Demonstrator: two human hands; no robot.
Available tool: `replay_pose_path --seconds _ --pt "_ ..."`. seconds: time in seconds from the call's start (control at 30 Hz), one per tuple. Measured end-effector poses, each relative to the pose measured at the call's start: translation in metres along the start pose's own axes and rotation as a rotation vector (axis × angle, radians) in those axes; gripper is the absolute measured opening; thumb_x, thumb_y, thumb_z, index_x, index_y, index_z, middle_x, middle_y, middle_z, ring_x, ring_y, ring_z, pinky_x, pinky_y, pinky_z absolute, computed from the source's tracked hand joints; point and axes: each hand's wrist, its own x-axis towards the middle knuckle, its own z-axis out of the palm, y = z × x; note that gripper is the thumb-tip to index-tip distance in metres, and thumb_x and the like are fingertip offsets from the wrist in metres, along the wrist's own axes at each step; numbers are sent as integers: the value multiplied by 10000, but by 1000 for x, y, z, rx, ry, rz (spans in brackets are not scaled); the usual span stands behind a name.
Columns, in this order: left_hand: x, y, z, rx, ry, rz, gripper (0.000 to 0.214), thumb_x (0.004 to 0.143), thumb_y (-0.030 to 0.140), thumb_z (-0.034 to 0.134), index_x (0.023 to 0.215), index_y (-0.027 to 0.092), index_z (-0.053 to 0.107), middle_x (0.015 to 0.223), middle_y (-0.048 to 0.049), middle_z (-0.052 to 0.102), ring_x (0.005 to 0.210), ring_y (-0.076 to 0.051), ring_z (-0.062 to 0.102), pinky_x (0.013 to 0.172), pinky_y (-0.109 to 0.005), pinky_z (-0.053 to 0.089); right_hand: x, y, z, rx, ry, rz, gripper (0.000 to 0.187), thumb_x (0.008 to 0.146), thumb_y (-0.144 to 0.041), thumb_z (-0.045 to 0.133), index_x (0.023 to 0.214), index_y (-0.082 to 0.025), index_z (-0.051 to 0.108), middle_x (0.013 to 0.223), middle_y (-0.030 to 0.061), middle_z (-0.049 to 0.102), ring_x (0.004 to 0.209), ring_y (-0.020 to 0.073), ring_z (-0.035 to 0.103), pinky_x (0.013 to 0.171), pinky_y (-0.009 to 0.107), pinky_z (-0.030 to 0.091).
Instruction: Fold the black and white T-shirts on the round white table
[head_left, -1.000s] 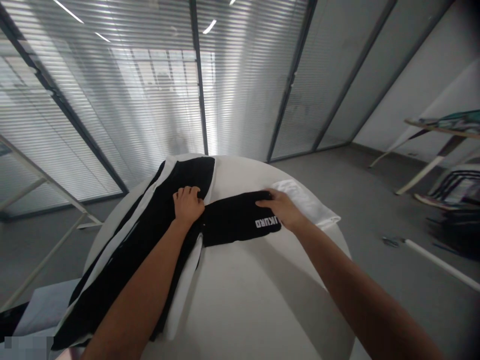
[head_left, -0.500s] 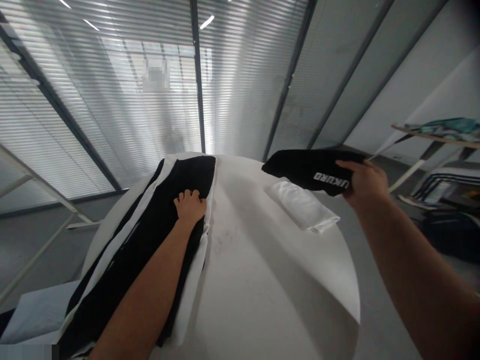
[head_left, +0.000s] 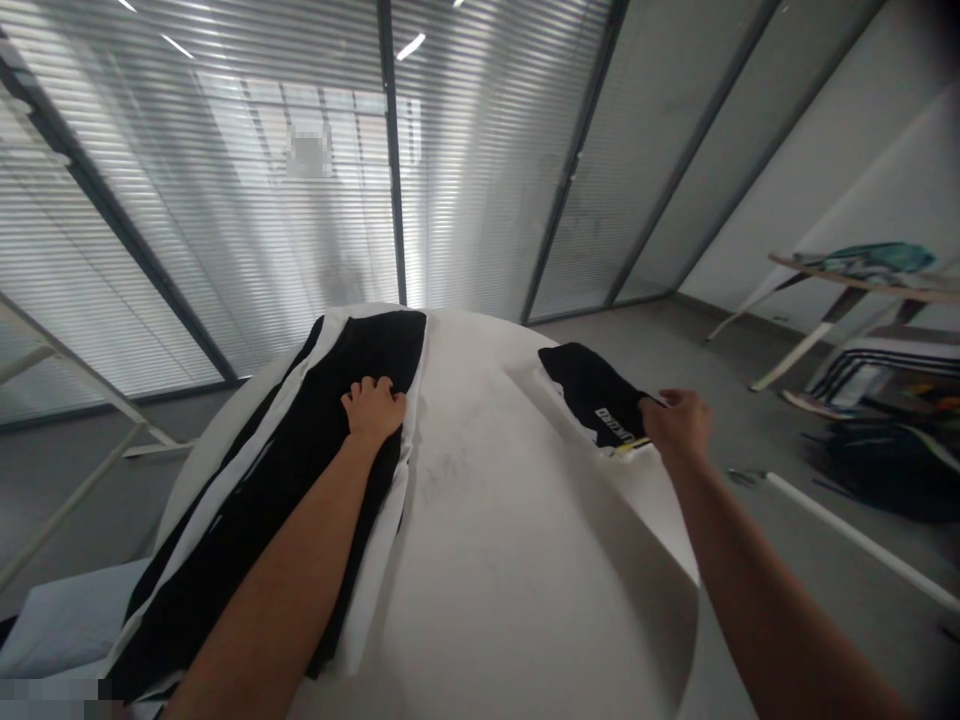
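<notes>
On the left of the white round table (head_left: pixel 480 560) lies a long black-and-white garment (head_left: pixel 300 480), stretched lengthwise toward the far edge. My left hand (head_left: pixel 373 408) rests palm-down on its black part, fingers spread and slightly bent. At the table's right side, my right hand (head_left: pixel 679 425) pinches the near corner of a folded black garment (head_left: pixel 589 385) with white lettering. This black garment lies over a folded white cloth (head_left: pixel 559 395), of which only a thin edge shows. Something yellow peeks out along its near edge, too small to name.
Blinds behind glass panels (head_left: pixel 480 180) stand beyond the table. To the right is a wooden-topped stool (head_left: pixel 847 275) bearing teal patterned cloth (head_left: pixel 870 258). A white pole (head_left: pixel 855 540) and a dark bag-like heap (head_left: pixel 885 465) are on the floor. A pale frame (head_left: pixel 82 390) stands at left.
My right hand has come down and toward me, bringing the black garment from above the folded white cloth onto it. My left hand stays on the long garment.
</notes>
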Motion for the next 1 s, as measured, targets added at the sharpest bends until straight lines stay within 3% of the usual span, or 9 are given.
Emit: replay_pose_path --seconds 0.1,0.23,0.33,0.4,0.5,1.0 --pt "-1 -1 0 -13 8 9 344 849 332 448 1108 213 642 1158 -148 588 1115 -346 495 916 -490 354 -2 -36 -6 -13 95 -67 321 696 -292 531 973 -171 642 1042 158 645 1093 329 539 986 521 381" --pt "-1 -2 0 -20 9 11 336 852 333 451 1103 214 639 1154 -147 588 1107 -339 497 910 -481 355 -35 -95 16 153 -167 -328 257 769 -284 496 932 -172 660 982 117 674 972 259 604 924 417 449" --pt "-2 -2 -1 -17 9 14 332 857 333 452 1110 218 634 1167 -139 585 1116 -326 495 921 -473 351 -80 -122 49 109 -311 -538 415 865 -337 453 1211 -155 592 1207 149 625 1163 279 534 1008 441 394" --pt "-1 -2 -1 -20 3 16 328 860 334 450 1110 221 631 1168 -133 583 1119 -319 495 928 -467 347 -108 -126 68 -48 -388 -607 497 928 -387 402 1369 -172 486 1356 158 539 1268 304 462 1041 497 346" --pt "0 -2 0 -27 0 13 330 863 334 448 1117 222 626 1157 -134 583 1116 -320 492 931 -469 341 -128 -123 85 -230 -471 -711 510 968 -447 346 1405 -215 469 1456 168 445 1352 339 369 1065 566 269" --pt "-4 -2 -3 -39 -11 14 327 857 318 469 1124 228 637 1150 -109 598 1107 -299 524 944 -447 385 -125 -122 86 -335 -485 -704 527 980 -506 308 1430 -264 437 1478 140 411 1359 315 326 1062 526 251"
